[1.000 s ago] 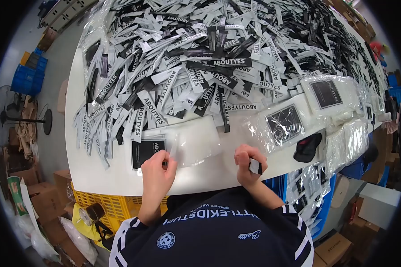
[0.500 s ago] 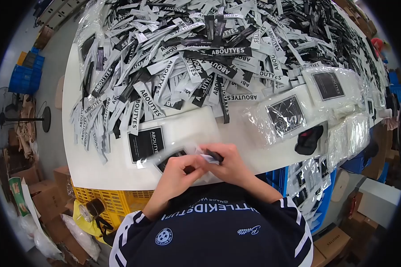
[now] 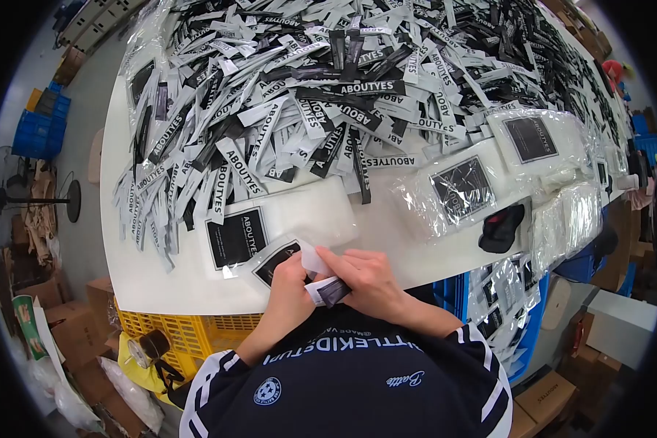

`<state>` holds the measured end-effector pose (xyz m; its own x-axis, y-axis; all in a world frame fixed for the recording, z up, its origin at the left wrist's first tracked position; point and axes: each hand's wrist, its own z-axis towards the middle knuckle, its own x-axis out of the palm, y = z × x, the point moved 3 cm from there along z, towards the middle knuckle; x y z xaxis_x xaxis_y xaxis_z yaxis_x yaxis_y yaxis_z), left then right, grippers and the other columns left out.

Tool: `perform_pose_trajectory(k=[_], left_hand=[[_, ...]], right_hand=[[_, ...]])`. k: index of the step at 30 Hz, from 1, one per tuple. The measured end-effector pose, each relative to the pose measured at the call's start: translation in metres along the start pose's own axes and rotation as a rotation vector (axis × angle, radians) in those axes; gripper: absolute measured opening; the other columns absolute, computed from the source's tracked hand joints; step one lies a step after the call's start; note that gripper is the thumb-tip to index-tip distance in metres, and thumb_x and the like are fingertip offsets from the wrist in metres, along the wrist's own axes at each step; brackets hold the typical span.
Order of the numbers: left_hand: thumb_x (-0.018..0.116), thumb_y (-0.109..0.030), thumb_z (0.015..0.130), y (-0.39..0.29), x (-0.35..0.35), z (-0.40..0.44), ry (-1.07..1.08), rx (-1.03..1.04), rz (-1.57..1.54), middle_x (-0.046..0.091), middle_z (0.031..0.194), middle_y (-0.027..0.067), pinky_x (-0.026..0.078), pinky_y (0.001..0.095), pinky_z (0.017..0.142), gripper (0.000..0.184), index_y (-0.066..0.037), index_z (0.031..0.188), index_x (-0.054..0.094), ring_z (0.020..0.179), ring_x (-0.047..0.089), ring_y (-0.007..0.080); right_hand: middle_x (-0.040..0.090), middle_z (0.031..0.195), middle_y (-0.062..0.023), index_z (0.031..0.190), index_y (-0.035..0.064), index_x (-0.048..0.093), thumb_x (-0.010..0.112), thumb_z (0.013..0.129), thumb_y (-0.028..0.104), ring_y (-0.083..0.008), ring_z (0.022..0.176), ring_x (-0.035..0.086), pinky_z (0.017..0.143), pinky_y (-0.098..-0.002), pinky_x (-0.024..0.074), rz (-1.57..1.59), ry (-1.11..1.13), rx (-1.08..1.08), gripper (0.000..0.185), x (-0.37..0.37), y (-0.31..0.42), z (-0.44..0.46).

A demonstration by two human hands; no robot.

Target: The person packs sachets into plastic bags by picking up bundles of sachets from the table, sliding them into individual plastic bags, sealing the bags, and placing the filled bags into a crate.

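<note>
Close to my body, at the table's near edge, my two hands meet. My left hand is closed at the edge of a clear plastic bag with a black printed label; its fingertips are partly hidden. My right hand is closed on black and white stick packets, whose ends stick out between the hands. A white strip stands up between my fingers. Just beyond lies a flat white pack in clear film, with a black ABOUTYES label.
A big heap of black and white stick packets covers the table's far side. On the right lie wrapped white packs and a small black item. Below the edge stand a yellow crate and a blue bin of filled bags.
My hands have turned and moved slightly down towards my body. The packets between them show more plainly, and the white strip now stands up. The labelled bag is no longer blurred.
</note>
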<state>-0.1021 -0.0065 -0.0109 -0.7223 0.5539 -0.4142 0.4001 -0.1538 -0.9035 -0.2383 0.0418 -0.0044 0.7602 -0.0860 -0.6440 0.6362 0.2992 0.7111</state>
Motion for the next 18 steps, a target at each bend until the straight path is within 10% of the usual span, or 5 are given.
perform_pose_trajectory(k=[5,9,11,15,18], left_hand=[[0.066,-0.005,0.067,0.006,0.002,-0.009,-0.075,0.041,0.1,0.061,0.086,0.0142,0.049,0.0357,0.067,0.011,0.002,0.074,0.059,0.077,0.06,0.0316],[0.063,0.001,0.062,-0.026,-0.015,-0.016,-0.59,0.548,0.1,0.06,0.094,0.0119,0.031,0.0485,0.099,0.033,-0.007,0.091,0.051,0.093,0.057,0.0372],[0.06,0.002,0.064,-0.016,-0.011,-0.021,-0.139,0.789,0.088,0.052,0.115,0.0181,0.029,0.0538,0.099,0.035,-0.009,0.096,0.049,0.108,0.049,0.038],[0.077,-0.014,0.063,-0.034,0.008,0.001,-0.081,0.615,0.185,0.037,0.131,0.0188,0.034,0.0504,0.094,0.035,-0.011,0.092,0.057,0.117,0.039,0.0386],[0.083,-0.018,0.056,-0.013,0.024,0.008,-0.125,0.504,0.075,0.038,0.129,0.0193,0.036,0.0479,0.091,0.068,-0.015,0.113,0.048,0.115,0.039,0.0383]], right_hand=[[0.059,0.071,-0.0064,0.11,-0.0003,0.058,0.071,0.057,-0.001,-0.0219,0.061,0.057,0.053,-0.0299,0.0443,-0.037,-0.094,-0.002,0.055,-0.015,0.0,-0.001],[0.06,0.074,-0.0058,0.103,0.0022,0.059,0.065,0.069,-0.002,-0.0147,0.061,0.056,0.055,-0.0256,0.043,0.478,-0.021,0.249,0.036,-0.021,-0.003,-0.004],[0.057,0.073,-0.0062,0.101,0.0044,0.058,0.062,0.074,-0.001,-0.0132,0.062,0.055,0.057,-0.0238,0.0424,0.713,-0.011,0.253,0.028,-0.014,-0.002,-0.007],[0.061,0.08,-0.0067,0.098,0.0011,0.057,0.056,0.08,0.0,-0.0062,0.066,0.052,0.062,-0.0219,0.0419,1.058,-0.226,0.487,0.018,-0.018,-0.012,-0.016],[0.06,0.074,-0.0042,0.088,-0.0004,0.058,0.058,0.085,0.005,-0.0071,0.063,0.054,0.056,-0.022,0.0418,0.586,-0.457,0.328,0.006,-0.022,-0.026,-0.019]])
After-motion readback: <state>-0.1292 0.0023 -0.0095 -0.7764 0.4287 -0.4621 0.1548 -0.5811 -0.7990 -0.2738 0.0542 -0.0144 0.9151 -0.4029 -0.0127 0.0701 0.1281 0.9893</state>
